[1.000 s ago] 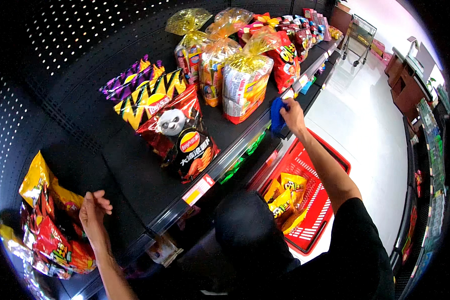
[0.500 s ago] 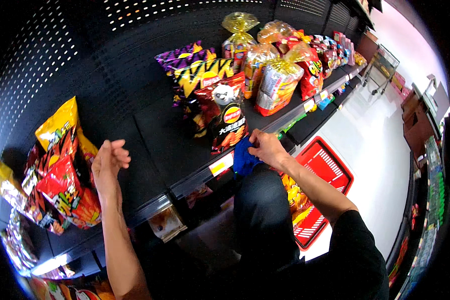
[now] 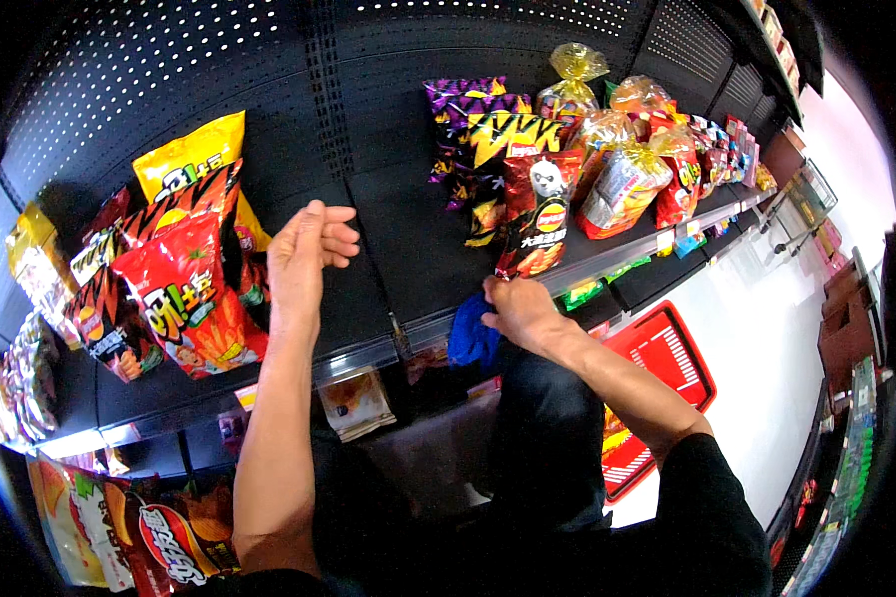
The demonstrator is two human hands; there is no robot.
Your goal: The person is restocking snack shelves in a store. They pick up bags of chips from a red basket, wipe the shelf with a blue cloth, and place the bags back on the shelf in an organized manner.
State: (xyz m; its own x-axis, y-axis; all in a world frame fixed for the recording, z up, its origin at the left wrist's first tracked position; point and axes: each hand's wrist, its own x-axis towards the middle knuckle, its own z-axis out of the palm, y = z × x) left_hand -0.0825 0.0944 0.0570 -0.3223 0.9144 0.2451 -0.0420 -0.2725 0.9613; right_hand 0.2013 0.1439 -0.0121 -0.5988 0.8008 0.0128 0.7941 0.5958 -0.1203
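1. Hands well apart: left hand (image 3: 307,249) empty, fingers loosely curled, over the black shelf (image 3: 388,249) near the red snack bag (image 3: 194,308); right hand (image 3: 526,310) pinches the blue cloth (image 3: 471,336).
2. Cloth sits at the shelf's front edge (image 3: 358,360), just below and left of the panda-print chip bag (image 3: 538,214); pressure cannot be told.
3. Step in hand, judged: wiping the edge.
4. Next move, judged: calls for a firm pinch, cloth flat along the edge, bags clear.

Our right hand (image 3: 524,314) grips blue cloth (image 3: 471,338), our left hand (image 3: 302,261) at ten o'clock, red basket (image 3: 660,350) at four o'clock
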